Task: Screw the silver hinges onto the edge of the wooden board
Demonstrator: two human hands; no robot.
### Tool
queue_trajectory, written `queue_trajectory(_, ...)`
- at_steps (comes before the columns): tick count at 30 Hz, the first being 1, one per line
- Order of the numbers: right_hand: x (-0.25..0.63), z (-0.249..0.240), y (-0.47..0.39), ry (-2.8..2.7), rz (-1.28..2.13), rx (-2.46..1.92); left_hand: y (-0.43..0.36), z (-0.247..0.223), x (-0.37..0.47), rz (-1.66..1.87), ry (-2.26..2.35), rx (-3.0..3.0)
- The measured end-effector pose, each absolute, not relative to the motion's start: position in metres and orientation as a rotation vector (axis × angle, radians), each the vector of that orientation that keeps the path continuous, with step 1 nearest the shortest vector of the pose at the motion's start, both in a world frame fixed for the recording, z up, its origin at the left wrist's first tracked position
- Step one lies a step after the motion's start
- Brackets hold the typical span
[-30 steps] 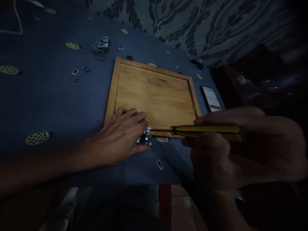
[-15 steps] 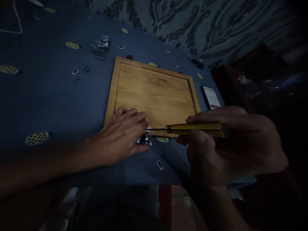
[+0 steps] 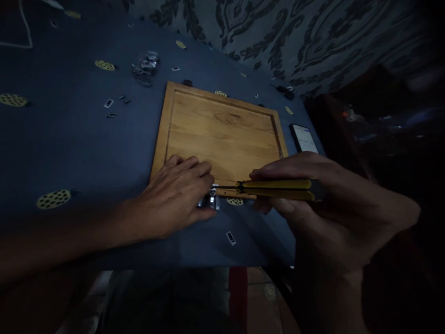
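A framed wooden panel (image 3: 225, 134), like a small cabinet door, lies flat on the blue patterned tablecloth. My left hand (image 3: 181, 195) rests over its near edge, fingers and thumb closed around a shiny metal hinge (image 3: 212, 202) partly hidden beneath them. My right hand (image 3: 333, 208) grips a screwdriver (image 3: 278, 189) by its yellow and black handle. The screwdriver lies nearly level in view, its thin shaft pointing left and its tip at the hinge, beside my left fingers. Whether a screw sits under the tip is too small to tell.
Several loose screws (image 3: 111, 115) lie left of the panel. Beyond them is a cluster of shiny metal parts (image 3: 146, 67). A phone (image 3: 304, 138) lies to the right, with a dark object (image 3: 287, 92) farther back. A white cable (image 3: 26, 28) runs at top left.
My right hand has shifted its hold on the screwdriver: the fingers moved left along the handle and the wrist turned. The screwdriver moved slightly left. My left hand and the panel stayed put.
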State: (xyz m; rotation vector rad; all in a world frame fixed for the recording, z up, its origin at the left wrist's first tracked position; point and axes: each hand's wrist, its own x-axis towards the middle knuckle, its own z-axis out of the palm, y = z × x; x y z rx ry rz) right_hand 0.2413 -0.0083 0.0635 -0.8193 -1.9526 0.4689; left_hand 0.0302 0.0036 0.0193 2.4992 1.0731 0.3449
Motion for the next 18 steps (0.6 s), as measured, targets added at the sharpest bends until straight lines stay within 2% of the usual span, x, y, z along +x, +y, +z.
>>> queue_trajectory(12, 0.229, 0.053, -0.005, -1.866, 0.265, -0.792, 0.003, 0.022, 0.031, 0.270, 1.093, 2.494)
queue_trajectory(18, 0.223, 0.055, -0.007, -1.833, 0.274, -0.822, 0.004, 0.022, 0.032, 0.253, 1.093, 2.483)
